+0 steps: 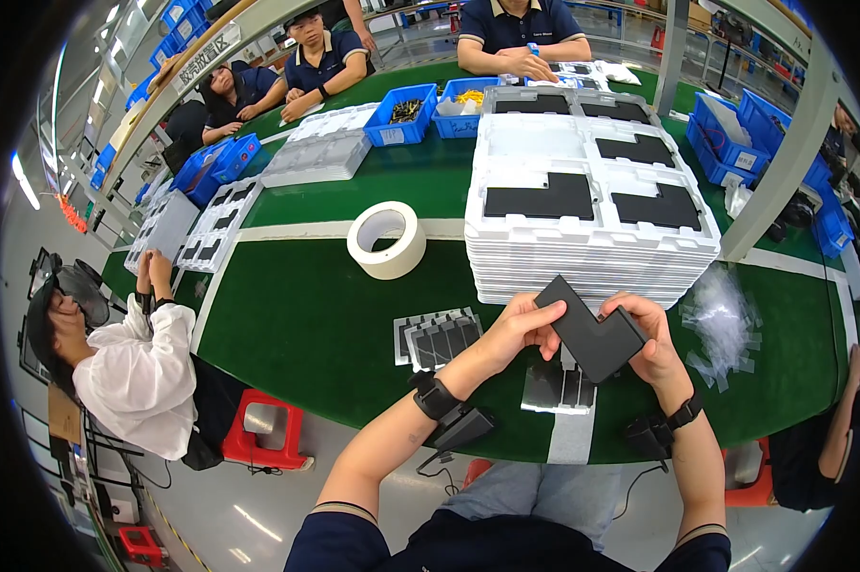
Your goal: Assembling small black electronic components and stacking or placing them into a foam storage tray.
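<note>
A flat black L-shaped block (592, 334) is held up between my two hands, tilted, above the near edge of the green table. My left hand (523, 329) grips its left side, thumb on the upper face. My right hand (654, 343) is closed around its right end, fingers near the notch. Just beyond stands a tall stack of white plastic trays (583, 262); its top tray holds several similar black pieces (544, 197) in recesses, and one recess shows bare white. Below the block, a clear sheet with dark strips (544, 389) lies partly hidden.
To the left lie sheets with dark rectangles (440, 338) and a large roll of white tape (386, 240). Right of the stack is a pile of clear film pieces (721, 319). Blue bins (400, 114) stand farther back. A grey post (783, 143) rises at right. Several people sit around the table.
</note>
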Available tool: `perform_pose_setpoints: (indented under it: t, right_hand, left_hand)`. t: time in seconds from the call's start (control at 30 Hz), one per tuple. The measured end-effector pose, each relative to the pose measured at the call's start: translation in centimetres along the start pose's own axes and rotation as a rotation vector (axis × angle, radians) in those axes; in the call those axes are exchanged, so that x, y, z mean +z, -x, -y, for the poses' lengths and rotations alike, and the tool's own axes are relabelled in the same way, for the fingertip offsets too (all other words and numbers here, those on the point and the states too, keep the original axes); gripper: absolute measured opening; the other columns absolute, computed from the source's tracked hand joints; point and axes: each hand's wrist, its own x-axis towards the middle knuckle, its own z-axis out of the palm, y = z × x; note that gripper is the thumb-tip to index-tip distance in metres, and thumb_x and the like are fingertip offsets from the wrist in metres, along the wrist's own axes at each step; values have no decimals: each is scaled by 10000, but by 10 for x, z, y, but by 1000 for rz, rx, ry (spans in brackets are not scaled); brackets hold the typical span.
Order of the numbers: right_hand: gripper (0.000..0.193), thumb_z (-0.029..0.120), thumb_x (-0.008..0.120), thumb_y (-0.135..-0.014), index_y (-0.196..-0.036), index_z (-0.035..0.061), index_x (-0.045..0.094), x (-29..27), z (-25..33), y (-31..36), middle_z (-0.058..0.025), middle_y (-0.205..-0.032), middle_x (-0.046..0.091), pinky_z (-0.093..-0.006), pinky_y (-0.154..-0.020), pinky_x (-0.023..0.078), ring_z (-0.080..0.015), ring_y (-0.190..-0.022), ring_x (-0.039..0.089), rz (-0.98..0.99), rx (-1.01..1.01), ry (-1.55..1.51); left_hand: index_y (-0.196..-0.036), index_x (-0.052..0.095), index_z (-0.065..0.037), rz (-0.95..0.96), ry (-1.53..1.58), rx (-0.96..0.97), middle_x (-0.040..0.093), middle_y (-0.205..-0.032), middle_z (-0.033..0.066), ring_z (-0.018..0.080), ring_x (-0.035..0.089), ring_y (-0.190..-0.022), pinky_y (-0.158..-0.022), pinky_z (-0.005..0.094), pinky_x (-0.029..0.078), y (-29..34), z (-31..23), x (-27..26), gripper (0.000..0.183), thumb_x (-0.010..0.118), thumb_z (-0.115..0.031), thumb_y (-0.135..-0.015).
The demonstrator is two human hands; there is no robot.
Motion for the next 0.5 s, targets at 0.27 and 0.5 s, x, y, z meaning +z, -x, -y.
perform_pose_setpoints:
  t: [0.27, 0.5]
  right_hand:
    - [713, 526, 740, -587, -1012, -20, 567, -1, -1, 0, -87, -979, 541, -306, -830, 407, -178, -924, 533, 7, -1, 7]
    - [717, 528, 738, -588, -1014, -22, 566, -1, 0, 1, -84, -978, 538, -305, -830, 406, -177, -924, 532, 6, 0, 12]
  left_hand:
    - [-775, 536, -43, 10, -1, 6, 554, -556, 43, 110, 530, -462, -460, 203, 424, 0, 0, -1, 305, 516, -333, -865]
    - [-776, 537, -42, 4, -8, 1, 551, -557, 42, 109, 525, -464, -463, 201, 422, 0, -1, 1, 308, 512, -336, -866]
